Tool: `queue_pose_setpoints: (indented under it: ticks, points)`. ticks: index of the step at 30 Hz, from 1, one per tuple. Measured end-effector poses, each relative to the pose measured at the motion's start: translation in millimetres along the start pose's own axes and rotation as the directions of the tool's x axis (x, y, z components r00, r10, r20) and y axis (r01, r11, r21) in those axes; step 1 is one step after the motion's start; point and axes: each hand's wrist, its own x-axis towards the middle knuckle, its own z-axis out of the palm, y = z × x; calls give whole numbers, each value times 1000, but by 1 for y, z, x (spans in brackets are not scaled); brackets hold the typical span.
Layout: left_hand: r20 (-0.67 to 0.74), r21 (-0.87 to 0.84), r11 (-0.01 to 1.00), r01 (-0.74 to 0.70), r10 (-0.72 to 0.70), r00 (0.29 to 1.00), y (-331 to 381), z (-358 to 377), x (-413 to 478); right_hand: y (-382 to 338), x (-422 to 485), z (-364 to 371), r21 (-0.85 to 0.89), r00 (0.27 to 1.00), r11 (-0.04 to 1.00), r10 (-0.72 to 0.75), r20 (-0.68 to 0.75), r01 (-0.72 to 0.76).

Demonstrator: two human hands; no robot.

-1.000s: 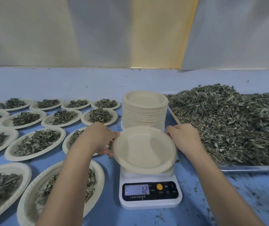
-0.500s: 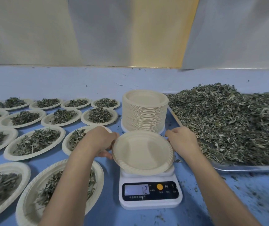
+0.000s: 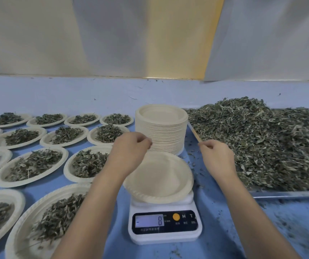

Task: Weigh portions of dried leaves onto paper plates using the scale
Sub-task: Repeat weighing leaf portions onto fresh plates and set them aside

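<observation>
An empty paper plate (image 3: 159, 176) rests on the white digital scale (image 3: 164, 227), whose display shows a minus sign and 8. My left hand (image 3: 129, 152) hovers just above the plate's far left rim, fingers curled in, holding nothing. My right hand (image 3: 217, 156) is lifted to the right of the plate, fingers also curled and empty, at the near edge of the big heap of dried leaves (image 3: 262, 143). Neither hand touches the plate.
A tall stack of empty paper plates (image 3: 162, 128) stands right behind the scale. The leaf heap lies on a metal tray (image 3: 288, 194) at the right. Several leaf-filled plates (image 3: 34, 163) cover the blue table on the left. Leaf crumbs lie around the scale.
Both hands held the plate's rim on the scale; now they have let go and lifted away. The display went from 12 to 8.
</observation>
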Motion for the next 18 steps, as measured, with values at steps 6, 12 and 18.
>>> queue_pose_setpoints:
  ticks: [6,12,18]
  points:
    - [81,-134,988,-72,84,993,31,42,3,39,28,-21,-303,996,952,-63,-70,39]
    - [115,-203,966,-160,186,976,64,76,9,74,45,-20,-524,897,759,441,-21,-385]
    - [144,-233,951,-202,239,960,75,93,10,72,49,-4,-295,893,876,431,128,-381]
